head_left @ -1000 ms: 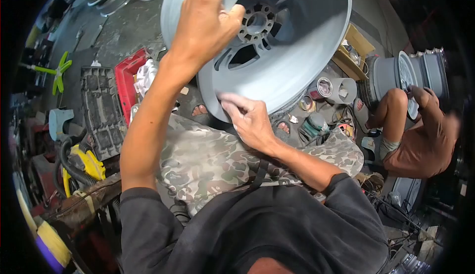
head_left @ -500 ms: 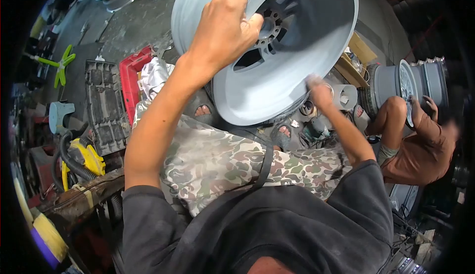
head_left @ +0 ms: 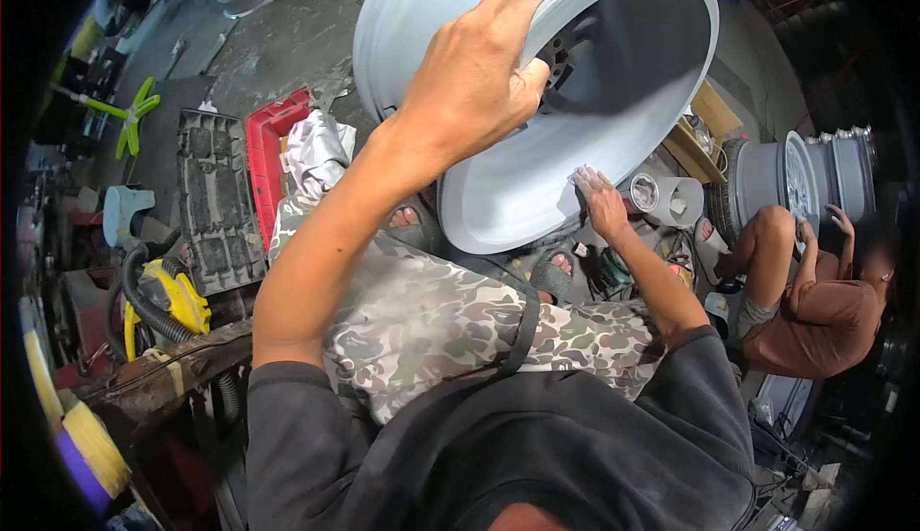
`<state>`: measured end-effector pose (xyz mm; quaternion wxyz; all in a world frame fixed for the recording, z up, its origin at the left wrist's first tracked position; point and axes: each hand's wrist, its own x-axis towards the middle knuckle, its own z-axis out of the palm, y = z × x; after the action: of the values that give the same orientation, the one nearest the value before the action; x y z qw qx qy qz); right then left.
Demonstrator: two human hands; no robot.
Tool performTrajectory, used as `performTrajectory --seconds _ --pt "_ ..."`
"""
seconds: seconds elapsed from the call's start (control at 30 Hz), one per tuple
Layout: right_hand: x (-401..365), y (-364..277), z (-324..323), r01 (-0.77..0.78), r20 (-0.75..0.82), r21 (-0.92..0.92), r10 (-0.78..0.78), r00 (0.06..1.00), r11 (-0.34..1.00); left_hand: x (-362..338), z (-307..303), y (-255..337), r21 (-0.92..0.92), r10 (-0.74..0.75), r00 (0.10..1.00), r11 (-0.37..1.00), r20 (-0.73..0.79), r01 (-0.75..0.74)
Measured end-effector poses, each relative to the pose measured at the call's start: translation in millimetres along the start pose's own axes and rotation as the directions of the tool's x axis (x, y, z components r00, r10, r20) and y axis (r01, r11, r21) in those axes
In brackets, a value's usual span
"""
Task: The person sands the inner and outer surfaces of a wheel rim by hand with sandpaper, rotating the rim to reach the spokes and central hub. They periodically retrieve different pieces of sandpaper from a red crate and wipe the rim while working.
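A large grey wheel rim (head_left: pixel 517 191) stands tilted in front of me, its hollow barrel facing right and its hub partly hidden in shadow. My left hand (head_left: pixel 479 66) grips the rim's upper edge, with the thumb on the near side and the fingers over the lip. Lower down, my right hand (head_left: pixel 602 200) lies against the inner barrel surface near its bottom edge, fingertips touching it. Whether something thin is under those fingertips is hard to tell. Patterned camouflage cloth (head_left: pixel 431 325) covers my lap below the rim.
A red crate (head_left: pixel 264 162) with pale cloth and a dark ribbed panel (head_left: pixel 206 205) are at left, near a yellow machine (head_left: pixel 172 301). At right are a cardboard box (head_left: pixel 704 138), a white container (head_left: pixel 678 200) and a person (head_left: pixel 815 315) crouching beside more rims (head_left: pixel 762 176).
The rim and my left hand appear shifted slightly right and down in view. My right hand has moved slightly left and down, onto the inner barrel. The crouching person appears lower.
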<state>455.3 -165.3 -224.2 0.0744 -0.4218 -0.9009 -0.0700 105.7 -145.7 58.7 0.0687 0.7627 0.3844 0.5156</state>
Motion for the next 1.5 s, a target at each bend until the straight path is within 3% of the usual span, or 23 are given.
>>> performTrajectory --seconds 0.03,0.1,0.17,0.27,0.3,0.37,0.43,0.5,0.57,0.63,0.7,0.77,0.8,0.83,0.93,1.0,1.2,1.3,1.33,1.37,1.4,1.47,1.5 --pt "6 -10 4 -0.003 -0.005 0.005 0.003 1.000 1.000 0 -1 -1 0.004 0.004 1.000 1.000 0.006 -0.004" --pt "29 -49 18 -0.421 0.485 0.227 0.273 0.831 0.878 2 0 -1 0.007 0.000 1.000 1.000 -0.010 0.000" --pt "55 -131 -9 -0.220 0.127 0.618 0.180 0.975 0.754 3 -5 4 -0.008 -0.067 0.996 0.998 0.053 0.067" --pt "125 -198 -132 -0.414 0.327 0.875 0.324 0.888 0.252 15 -15 19 0.004 -0.286 0.933 0.956 0.219 0.292" --pt "124 -200 -131 -0.416 0.332 0.875 0.322 0.887 0.245 18 -17 22 0.033 -0.422 0.852 0.900 0.310 0.434" --pt "122 -202 -127 -0.220 0.143 0.956 0.347 0.927 0.194 12 -12 11 -0.038 -0.310 0.921 0.944 0.235 0.327" --pt "88 -164 -52 -0.110 0.021 0.848 0.174 0.984 0.519 11 -8 -1 -0.097 -0.191 0.973 0.974 0.131 0.204" --pt "45 -72 38 -0.152 0.200 0.428 0.070 0.977 0.891 8 -4 -8 -0.118 -0.036 0.998 0.992 0.047 0.041" --pt "42 14 47 -0.108 0.174 0.147 0.081 0.981 0.983 7 -5 -7 -0.056 -0.050 0.997 0.997 0.065 0.053" --pt "54 45 37 0.034 0.030 -0.070 -0.032 0.999 0.997 6 -9 -1 -0.002 -0.058 0.994 0.998 0.093 0.059" --pt "57 25 49 -0.049 -0.050 -0.039 0.047 0.998 0.998 5 -13 9 -0.071 -0.179 0.970 0.979 0.165 0.192" --pt "67 -39 54 -0.320 0.207 0.326 0.263 0.942 0.889 3 -9 3 -0.087 -0.095 0.991 0.991 0.095 0.103" --pt "77 -79 40 -0.139 0.028 0.600 0.153 0.988 0.788 2 -7 0 -0.093 -0.016 0.999 0.996 0.032 0.019" --pt "88 -122 11 -0.307 0.194 0.624 0.239 0.952 0.718 3 -6 -1 -0.095 -0.014 0.999 0.995 0.036 0.018" --pt "106 -165 -55 -0.361 0.250 0.814 0.286 0.925 0.455 3 -11 -6 -0.176 -0.023 0.999 0.984 0.044 0.030" --pt "94 -148 -38 -0.147 0.072 0.859 0.168 0.983 0.491 6 -17 -14 -0.211 0.011 0.996 0.978 0.092 0.008" --pt "79 46 64 -0.125 0.166 0.111 0.106 0.980 0.986 -4 -39 -97 -0.015 -0.228 0.974 0.973 0.005 0.229" --pt "77 36 86 -0.096 -0.013 -0.028 0.095 0.995 0.995 -24 -49 -152 0.132 -0.419 0.897 0.890 -0.140 0.437" --pt "74 15 108 -0.272 0.157 0.189 0.244 0.957 0.944 -32 -49 -164 0.114 -0.542 0.838 0.830 -0.070 0.546" --pt "69 -13 149 -0.193 -0.133 0.459 0.281 0.950 0.867 -39 -50 -176 0.106 -0.651 0.759 0.755 0.004 0.647" --pt "89 -57 121 -0.169 0.014 0.364 0.176 0.984 0.916 -46 -51 -189 0.106 -0.650 0.760 0.757 0.009 0.645" --pt "124 -123 4 -0.300 0.182 0.676 0.242 0.953 0.673 -59 -50 -213 0.233 -0.888 0.301 0.393 0.348 0.890" --pt "129 -127 -13 -0.380 0.326 0.782 0.194 0.925 0.495 -69 -47 -221 0.235 -0.885 0.304 0.398 0.352 0.887"
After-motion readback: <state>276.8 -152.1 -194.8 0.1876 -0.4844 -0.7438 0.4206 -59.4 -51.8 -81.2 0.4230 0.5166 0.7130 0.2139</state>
